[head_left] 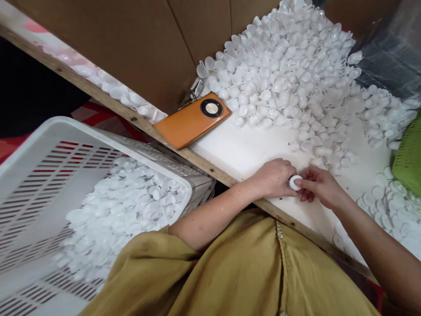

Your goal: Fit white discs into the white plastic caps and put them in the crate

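Above the table's front edge, my two hands meet around a small round white plastic disc [295, 182]. My right hand [317, 186] pinches the disc, its thumb lying on the face. From the other side, my left hand [278, 179] is closed right against the disc, and whatever its curled fingers hold is hidden. Beyond them spreads a big heap of small white plastic cup-like pieces [283, 74], some with thin loops. Flat white discs [391, 206] lie piled beside my right forearm.
A white slatted basket [29, 184] holding many small white pieces [125, 215] stands at the left, below the table's wooden edge [210, 169]. An orange phone [187, 125] rests by that edge near some keys [195, 90]. Cardboard [131, 39] rises behind; a green basket [411, 153] is at right.
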A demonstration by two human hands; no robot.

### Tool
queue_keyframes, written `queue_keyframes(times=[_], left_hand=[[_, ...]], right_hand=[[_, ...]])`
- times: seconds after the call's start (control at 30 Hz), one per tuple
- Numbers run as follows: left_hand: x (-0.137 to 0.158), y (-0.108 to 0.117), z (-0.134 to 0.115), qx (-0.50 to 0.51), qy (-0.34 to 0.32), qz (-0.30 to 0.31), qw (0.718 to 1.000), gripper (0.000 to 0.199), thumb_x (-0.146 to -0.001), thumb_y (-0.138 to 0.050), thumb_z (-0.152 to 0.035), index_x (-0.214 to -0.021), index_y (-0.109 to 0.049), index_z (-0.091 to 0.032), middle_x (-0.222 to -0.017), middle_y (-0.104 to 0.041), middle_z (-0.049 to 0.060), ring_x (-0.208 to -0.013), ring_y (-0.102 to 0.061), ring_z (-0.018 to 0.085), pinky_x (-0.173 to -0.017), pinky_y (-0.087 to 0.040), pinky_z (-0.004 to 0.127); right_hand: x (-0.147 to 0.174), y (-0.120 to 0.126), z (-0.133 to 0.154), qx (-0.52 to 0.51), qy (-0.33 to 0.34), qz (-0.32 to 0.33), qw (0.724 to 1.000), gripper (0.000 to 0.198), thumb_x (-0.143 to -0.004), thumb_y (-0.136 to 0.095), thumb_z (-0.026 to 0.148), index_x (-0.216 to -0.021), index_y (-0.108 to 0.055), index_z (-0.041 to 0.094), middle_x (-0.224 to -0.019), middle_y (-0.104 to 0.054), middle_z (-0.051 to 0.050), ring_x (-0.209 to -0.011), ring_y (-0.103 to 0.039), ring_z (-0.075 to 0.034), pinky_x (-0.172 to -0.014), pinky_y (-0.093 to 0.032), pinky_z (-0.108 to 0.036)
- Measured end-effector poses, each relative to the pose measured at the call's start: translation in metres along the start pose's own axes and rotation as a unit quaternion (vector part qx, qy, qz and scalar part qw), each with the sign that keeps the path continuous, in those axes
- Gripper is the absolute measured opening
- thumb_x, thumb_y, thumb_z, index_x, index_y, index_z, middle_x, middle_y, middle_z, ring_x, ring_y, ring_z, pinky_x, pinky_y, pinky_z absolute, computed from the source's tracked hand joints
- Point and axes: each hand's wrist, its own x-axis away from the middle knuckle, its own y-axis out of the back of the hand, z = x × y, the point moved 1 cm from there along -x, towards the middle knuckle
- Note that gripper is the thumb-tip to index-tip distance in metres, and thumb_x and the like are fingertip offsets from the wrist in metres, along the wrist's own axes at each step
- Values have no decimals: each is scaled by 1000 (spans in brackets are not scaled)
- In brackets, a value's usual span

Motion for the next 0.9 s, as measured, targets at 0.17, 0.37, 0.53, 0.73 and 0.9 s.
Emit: queue_keyframes(times=[0.17,0.37,0.53,0.73,0.9], left_hand=[[-4,0,0,-5,17,12,1000,27,-81,-63,-43,-85,-63,-16,-88,-64,6,-85,-59,21,-74,-45,30],[-7,4,-5,-22,39,23,999,26,-78,-65,-39,-93,-62,-19,-88,-67,4,-86,-60,21,-71,-45,29],[-4,0,-5,26,69,10,997,20,-73,-67,-32,-89,-63,-20,-84,-67,0,-81,-60,18,-68,-45,26],[56,31,0,196,147,-67,967,31,-71,-64,-34,-98,-65,-19,-90,-69,2,-79,-62,16,-72,-49,26],[197,96,38,-5,356,-147,923,40,-69,-62,-55,-96,-65,-25,-95,-71,-3,-86,-64,24,-77,-50,33]], right_hand=[[-6,1,5,16,-24,22,999,38,-63,-78,41,-73,-49,19,-53,-64,-2,-39,-59,-14,-33,-38,-20],[-3,-2,4,31,4,-17,999,37,-65,-76,39,-73,-44,21,-49,-62,1,-38,-58,-15,-33,-39,-20],[10,-4,-5,36,90,-35,995,35,-72,-70,45,-81,-46,22,-54,-61,4,-39,-56,-13,-35,-37,-19],[31,35,-27,83,172,-180,965,27,-77,-64,47,-82,-56,22,-63,-60,2,-45,-52,-11,-45,-44,-25],[32,50,-48,241,248,-206,915,15,-81,-59,36,-84,-64,23,-81,-64,-4,-66,-59,-17,-62,-47,-32]])
